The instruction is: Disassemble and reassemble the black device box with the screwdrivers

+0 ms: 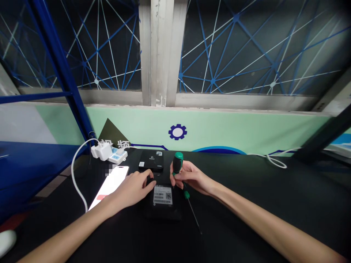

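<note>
My right hand [190, 176] is shut on the handle of a green-and-black screwdriver [177, 163], which stands upright with its tip low near a flat black box [163, 204]. That box carries a white barcode label [162, 194]. My left hand [134, 190] curls its fingertips around a small dark object [150, 180] at the box's far edge. A thin tool with a green collar [187, 194] runs out from under my right hand towards me. Beneath my left hand lies a smartphone [109, 186], its screen lit.
A second black box [151, 160] lies just beyond my hands. Further left are a white power strip [117, 156], a white charger [103, 151] and a looped white cable [75, 171]. A blue metal frame [59, 62] stands at left, beside the black tabletop [246, 193] and a mint-green wall panel [219, 133].
</note>
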A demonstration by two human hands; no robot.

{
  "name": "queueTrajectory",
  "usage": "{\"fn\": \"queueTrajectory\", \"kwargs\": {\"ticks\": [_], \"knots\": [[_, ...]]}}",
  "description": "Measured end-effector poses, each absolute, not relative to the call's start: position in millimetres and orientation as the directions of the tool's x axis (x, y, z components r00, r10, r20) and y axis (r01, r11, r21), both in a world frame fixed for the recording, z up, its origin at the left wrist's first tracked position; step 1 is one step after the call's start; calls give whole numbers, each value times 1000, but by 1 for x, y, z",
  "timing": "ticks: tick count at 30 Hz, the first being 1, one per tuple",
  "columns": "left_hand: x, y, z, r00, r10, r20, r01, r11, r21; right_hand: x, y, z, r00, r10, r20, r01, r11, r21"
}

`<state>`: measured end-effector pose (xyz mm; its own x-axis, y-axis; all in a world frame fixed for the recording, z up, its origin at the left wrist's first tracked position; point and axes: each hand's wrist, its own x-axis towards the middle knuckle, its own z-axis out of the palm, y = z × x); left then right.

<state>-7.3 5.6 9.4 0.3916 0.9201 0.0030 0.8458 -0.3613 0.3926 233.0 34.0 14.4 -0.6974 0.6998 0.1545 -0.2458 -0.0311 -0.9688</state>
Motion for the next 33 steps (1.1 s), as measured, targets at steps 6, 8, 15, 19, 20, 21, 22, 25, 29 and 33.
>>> {"fn": "queueTrajectory", "kwargs": {"ticks": [6, 8, 15, 19, 20, 21, 22, 25, 29, 33], "knots": [[-7, 5, 9, 393, 919, 8, 843, -364, 395, 238, 36, 18, -686, 716, 132, -209, -20, -978], [-7, 5, 10, 392, 920, 10, 843, -363, 397, 239, 36, 21, -683, 719, 130, -207, -19, -978], [-8, 5, 9, 390, 921, 4, 841, -357, 407, 242, 39, 27, -660, 733, 164, -253, -11, -967], [-8, 6, 9, 387, 922, -1, 839, -352, 414, 245, 42, 27, -641, 747, 176, -274, -9, -962], [-8, 6, 9, 387, 922, 0, 839, -352, 415, 246, 43, 27, -633, 755, 174, -275, -8, -962], [-8, 5, 9, 386, 922, 2, 839, -352, 415, 247, 44, 27, -621, 764, 173, -275, -7, -961], [-9, 5, 9, 386, 922, 3, 838, -353, 415, 248, 45, 26, -607, 775, 173, -278, -3, -961], [-9, 4, 8, 385, 923, 9, 837, -353, 418, 250, 48, 24, -560, 808, 183, -304, 6, -953], [-9, 4, 7, 382, 924, 25, 836, -357, 417, 252, 53, 18, -523, 828, 204, -338, 19, -941], [-9, 6, 3, 381, 924, 40, 832, -362, 420, 251, 54, 10, -512, 836, 195, -334, 15, -942]]}}
